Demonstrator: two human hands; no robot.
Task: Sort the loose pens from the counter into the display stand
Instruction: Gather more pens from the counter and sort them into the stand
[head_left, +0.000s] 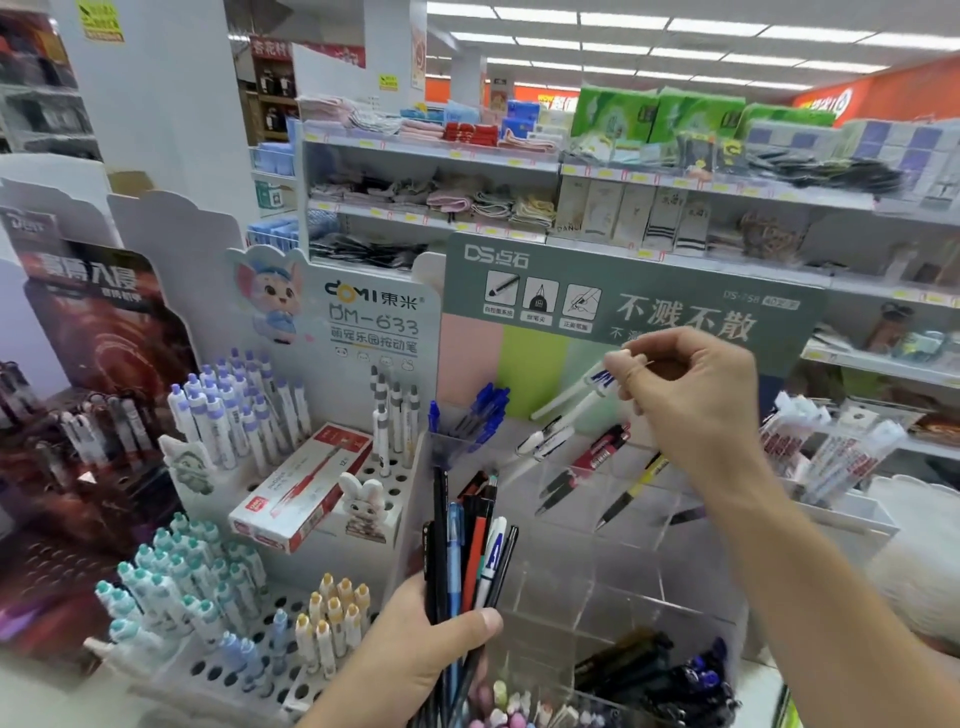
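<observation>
Gripping a mixed bundle of pens (470, 551) upright in a closed fist, the left hand (415, 654) sits low in the view, just in front of the clear acrylic display stand (597, 571); the bundle holds black, blue, red and white barrels fanned slightly above the thumb. The right hand (691, 400) is raised over the upper tier of the stand, its fingertips (621, 364) pinched on the end of a white pen with blue print (576, 389), which slants down to the left above the compartments. A second white pen lies close under it, but whether the hand holds that one too cannot be told. In the stand's back row, blue capped pens (485, 410) stand in the left compartment, a white marker with black print (540, 439) lies beside them, then red-and-black pens (592, 462) and a yellow-and-black pen (636, 491) further right. A lower front compartment holds dark pens (670, 675). To the left, a white cardboard pen rack (363, 332) with a cartoon mouse carries purple, teal and yellow click pens, and a red-and-white pen box (301, 493) lies tilted across it.
</observation>
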